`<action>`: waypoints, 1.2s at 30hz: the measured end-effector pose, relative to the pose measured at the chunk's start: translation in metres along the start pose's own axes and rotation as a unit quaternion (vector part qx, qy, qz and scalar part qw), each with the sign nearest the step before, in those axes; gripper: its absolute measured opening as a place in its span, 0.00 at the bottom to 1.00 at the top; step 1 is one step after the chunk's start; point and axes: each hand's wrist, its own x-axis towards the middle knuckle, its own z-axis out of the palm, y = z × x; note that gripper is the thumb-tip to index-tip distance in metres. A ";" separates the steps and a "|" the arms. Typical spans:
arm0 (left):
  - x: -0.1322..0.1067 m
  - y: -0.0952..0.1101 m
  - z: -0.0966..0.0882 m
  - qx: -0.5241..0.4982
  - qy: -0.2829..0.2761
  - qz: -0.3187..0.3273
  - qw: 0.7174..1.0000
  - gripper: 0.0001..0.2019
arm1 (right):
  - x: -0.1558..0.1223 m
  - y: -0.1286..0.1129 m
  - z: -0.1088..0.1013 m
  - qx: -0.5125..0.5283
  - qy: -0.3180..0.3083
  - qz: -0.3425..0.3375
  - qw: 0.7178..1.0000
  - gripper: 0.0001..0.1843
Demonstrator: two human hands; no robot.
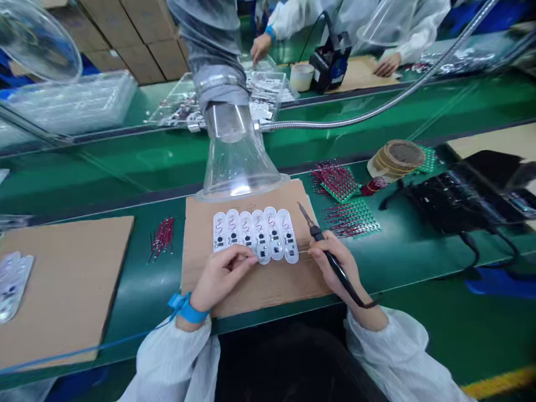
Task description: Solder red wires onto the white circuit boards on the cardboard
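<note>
A row of several white oblong casings (274, 231), side by side, lies on a cardboard sheet (259, 287); each shows small dark parts and thin red wires. My left hand (226, 273), with a blue wrist strap (190, 309), is at the row's near edge. Its thumb and forefinger are closed together, and whatever they pinch is too small to tell. In my right hand (335, 262) is a soldering iron (333, 259), its tip pointing up and left, raised beside the right end of the row. A thin pale strand shows between my right fingers and the last casing.
A clear fume hood (238, 162) hangs over the cardboard's far edge. Red wires (162, 237) lie left; green circuit boards with red wires (352, 218) and a round tape-wrapped tub (396, 159) stand right. Another cardboard sheet (71, 268) holds casings. Across the bench, a co-worker's hands (262, 47) are visible.
</note>
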 end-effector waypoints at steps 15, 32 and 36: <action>0.027 -0.024 -0.013 0.125 0.138 0.099 0.978 0.06 | -0.018 0.029 -0.008 0.104 0.161 0.072 0.979 0.05; 0.026 -0.023 -0.014 0.105 0.128 0.098 0.981 0.07 | -0.018 0.031 -0.012 0.073 0.089 0.085 0.990 0.03; 0.026 -0.023 -0.014 0.113 0.127 0.097 0.981 0.07 | -0.016 0.027 -0.012 0.064 0.082 0.084 0.991 0.03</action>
